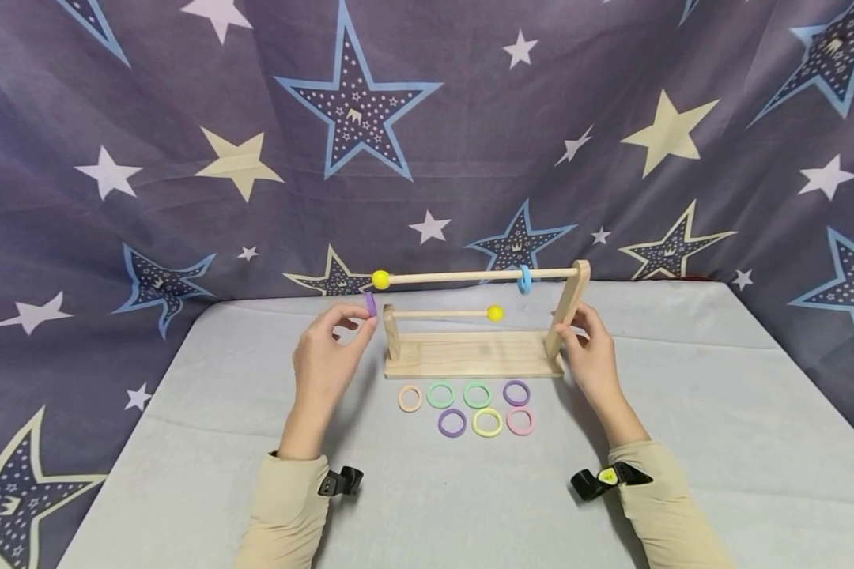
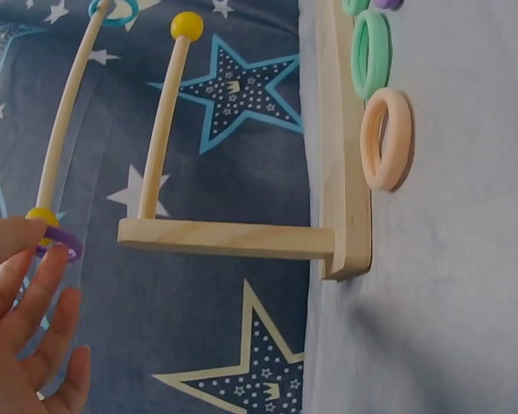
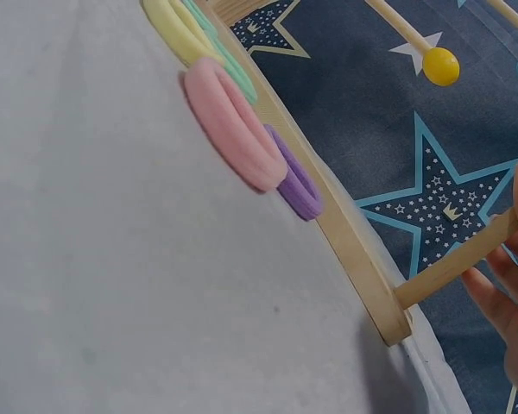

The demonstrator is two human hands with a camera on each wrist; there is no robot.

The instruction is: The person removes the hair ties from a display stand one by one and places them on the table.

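Observation:
A wooden stand [image 1: 473,356] has two horizontal rods, each tipped with a yellow ball. My left hand [image 1: 330,352] pinches a purple ring [image 1: 371,304] between thumb and fingers, right by the yellow ball [image 1: 380,280] of the upper rod. In the left wrist view the purple ring [image 2: 62,244] overlaps that ball. On the upper rod [image 1: 462,276], toward its right end, hangs a blue ring [image 1: 525,280]. The lower rod [image 1: 441,314] carries no ring. My right hand [image 1: 589,348] grips the taller right post [image 1: 569,304], thumb in front and fingers behind it.
In front of the stand's base several rings lie in two rows, among them an orange ring [image 1: 409,398], a yellow ring [image 1: 487,422] and a pink ring [image 1: 520,420]. Light cloth covers the table [image 1: 441,506]. Behind it hangs a star-patterned curtain [image 1: 462,150].

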